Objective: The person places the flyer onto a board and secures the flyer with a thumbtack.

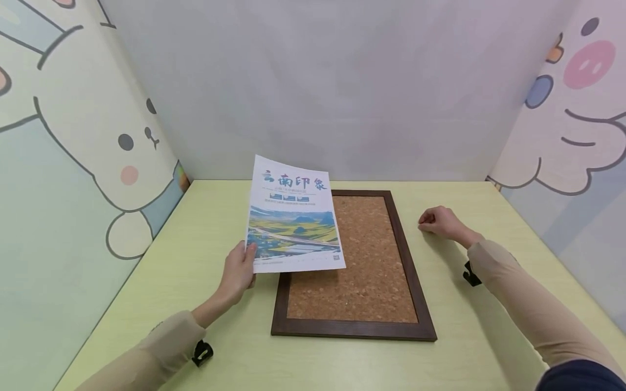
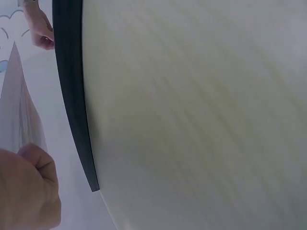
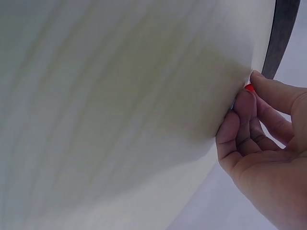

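Note:
My left hand (image 1: 238, 270) grips a printed poster sheet (image 1: 295, 217) by its lower left edge, thumb on the front. The sheet carries large Chinese characters and a blue, green and yellow landscape. It is raised over the left part of a cork board (image 1: 371, 260) with a dark brown frame, hiding its upper left corner. Right of the board, my right hand (image 1: 442, 222) is low at the table. In the right wrist view, its thumb and forefinger pinch a small red pushpin (image 3: 249, 87), mostly covered by the fingertips.
The board lies flat on a pale yellow-green table (image 1: 215, 217). A grey-white wall (image 1: 313, 92) closes off the back, and cartoon-printed panels (image 1: 132, 163) stand along both sides. A black clip-like piece (image 1: 471, 274) hangs under the right sleeve.

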A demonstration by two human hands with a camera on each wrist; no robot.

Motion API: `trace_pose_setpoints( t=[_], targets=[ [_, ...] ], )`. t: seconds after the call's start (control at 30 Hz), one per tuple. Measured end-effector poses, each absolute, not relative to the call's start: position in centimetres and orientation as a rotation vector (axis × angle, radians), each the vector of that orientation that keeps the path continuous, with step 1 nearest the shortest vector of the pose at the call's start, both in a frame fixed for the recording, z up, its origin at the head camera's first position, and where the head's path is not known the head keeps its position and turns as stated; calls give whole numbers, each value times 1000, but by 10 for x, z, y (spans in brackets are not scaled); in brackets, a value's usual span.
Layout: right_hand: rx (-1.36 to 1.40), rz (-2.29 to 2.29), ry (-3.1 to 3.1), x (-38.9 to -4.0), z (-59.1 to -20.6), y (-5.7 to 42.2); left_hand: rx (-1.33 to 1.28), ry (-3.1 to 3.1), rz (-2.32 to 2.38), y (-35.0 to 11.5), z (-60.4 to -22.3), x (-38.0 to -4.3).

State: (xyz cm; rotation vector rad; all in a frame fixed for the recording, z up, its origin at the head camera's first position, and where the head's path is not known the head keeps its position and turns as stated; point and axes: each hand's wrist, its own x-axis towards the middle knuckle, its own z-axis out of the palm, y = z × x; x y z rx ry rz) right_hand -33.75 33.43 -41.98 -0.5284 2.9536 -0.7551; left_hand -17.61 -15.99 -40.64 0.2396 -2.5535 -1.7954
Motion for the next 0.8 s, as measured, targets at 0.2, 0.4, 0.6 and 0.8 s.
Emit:
trace_pose_setpoints(
  t=[0.2, 0.4, 0.6, 0.8],
  targets=[
    [-536, -754, 2948, -338, -420, 334, 228, -2545, -1812, -138, -409, -171],
    [-524, -756, 2942, -338, -420, 335, 191, -2576, -1807, -115, -412, -168],
    [-513, -757, 2938, -337, -419, 334, 132, -2631, -1797, -94, -413, -165],
    [-499, -763, 2935, -338, -420, 335, 92, -2664, -1829, -81, -416, -162]
  ],
)
